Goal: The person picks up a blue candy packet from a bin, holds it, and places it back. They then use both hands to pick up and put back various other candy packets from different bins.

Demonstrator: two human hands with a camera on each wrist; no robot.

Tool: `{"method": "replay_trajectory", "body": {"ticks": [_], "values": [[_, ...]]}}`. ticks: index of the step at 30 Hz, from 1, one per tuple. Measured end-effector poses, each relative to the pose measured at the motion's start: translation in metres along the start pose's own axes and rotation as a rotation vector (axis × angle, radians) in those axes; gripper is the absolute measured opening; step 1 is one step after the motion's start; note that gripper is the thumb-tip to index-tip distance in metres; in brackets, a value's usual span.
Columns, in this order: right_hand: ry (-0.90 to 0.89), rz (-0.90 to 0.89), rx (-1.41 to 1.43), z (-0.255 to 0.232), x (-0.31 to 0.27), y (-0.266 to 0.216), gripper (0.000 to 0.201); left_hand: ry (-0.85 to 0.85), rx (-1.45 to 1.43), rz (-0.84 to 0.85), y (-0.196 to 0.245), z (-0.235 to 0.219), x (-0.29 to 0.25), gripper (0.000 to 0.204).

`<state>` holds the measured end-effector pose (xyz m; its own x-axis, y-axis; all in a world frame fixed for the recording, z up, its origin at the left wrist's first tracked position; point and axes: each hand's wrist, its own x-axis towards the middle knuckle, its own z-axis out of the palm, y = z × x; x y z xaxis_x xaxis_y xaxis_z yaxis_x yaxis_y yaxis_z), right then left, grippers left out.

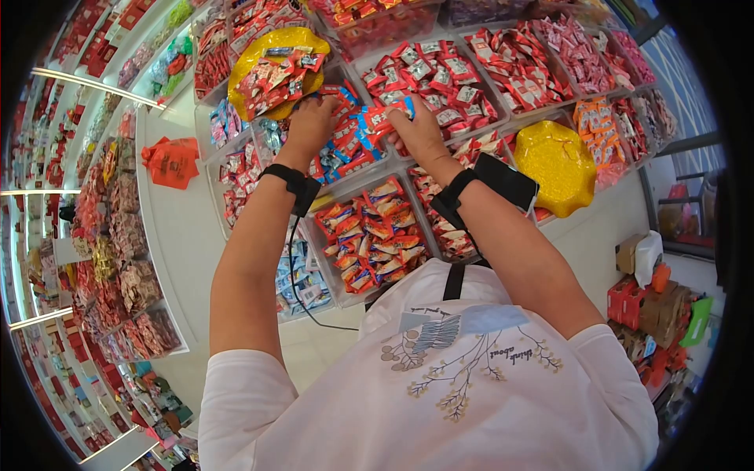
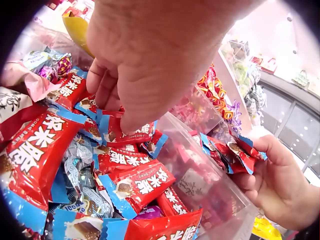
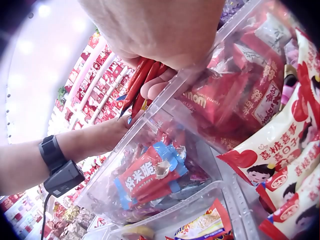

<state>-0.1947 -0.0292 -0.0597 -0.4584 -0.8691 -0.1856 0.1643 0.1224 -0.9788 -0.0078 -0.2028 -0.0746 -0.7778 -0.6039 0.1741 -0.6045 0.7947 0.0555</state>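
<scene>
My right hand point(image 1: 420, 133) holds several red candy packets with blue ends point(image 1: 381, 119) above the bins; they fan out from the fingers in the left wrist view. My left hand point(image 1: 312, 125) reaches down into a clear bin of the same red-and-blue packets. There its thumb and curled fingertips pinch a wrapped candy point(image 2: 137, 134); the palm hides part of the grip. Silvery and purple candies lie among the packets in this bin. A yellow wavy-edged tray point(image 1: 271, 39), piled with red packets, sits just beyond the left hand.
Clear bins with other wrapped candies surround both hands, including orange-red ones point(image 1: 373, 235) nearest the body and red ones point(image 1: 432, 78) behind. A second yellow tray point(image 1: 556, 169) lies at the right on the bins. An orange-red bag point(image 1: 170, 162) rests on the white counter at the left.
</scene>
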Motion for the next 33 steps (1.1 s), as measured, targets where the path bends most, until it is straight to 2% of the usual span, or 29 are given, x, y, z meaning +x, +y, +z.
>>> {"method": "replay_trajectory", "body": {"ticks": [4,7,10,17,22,25,28,33], "values": [[-0.02,0.003,0.007,-0.002,0.0,0.0,0.075,-0.024,-0.062,-0.026,0.001,0.0,0.003,0.03],[-0.003,-0.008,0.006,-0.001,-0.002,0.0,0.075,-0.035,-0.105,0.014,0.004,-0.021,0.003,0.027],[-0.003,-0.006,0.012,-0.001,0.001,0.003,0.075,-0.119,-0.034,0.091,0.001,-0.028,0.004,0.027],[0.0,-0.011,0.006,-0.001,-0.004,-0.005,0.074,-0.038,-0.027,0.055,-0.005,-0.014,0.002,0.022],[0.033,-0.033,0.012,0.002,-0.005,-0.004,0.068,0.016,-0.093,0.002,-0.003,-0.013,-0.002,0.036],[0.033,-0.016,0.001,0.002,-0.008,-0.008,0.064,0.006,-0.056,0.049,0.001,-0.022,-0.007,0.045],[0.035,-0.011,0.0,0.002,-0.01,-0.011,0.058,-0.05,0.049,0.111,0.003,-0.028,-0.011,0.048],[0.014,-0.009,-0.021,0.001,-0.009,-0.013,0.049,-0.035,0.1,0.099,0.0,-0.016,-0.009,0.042]]}}
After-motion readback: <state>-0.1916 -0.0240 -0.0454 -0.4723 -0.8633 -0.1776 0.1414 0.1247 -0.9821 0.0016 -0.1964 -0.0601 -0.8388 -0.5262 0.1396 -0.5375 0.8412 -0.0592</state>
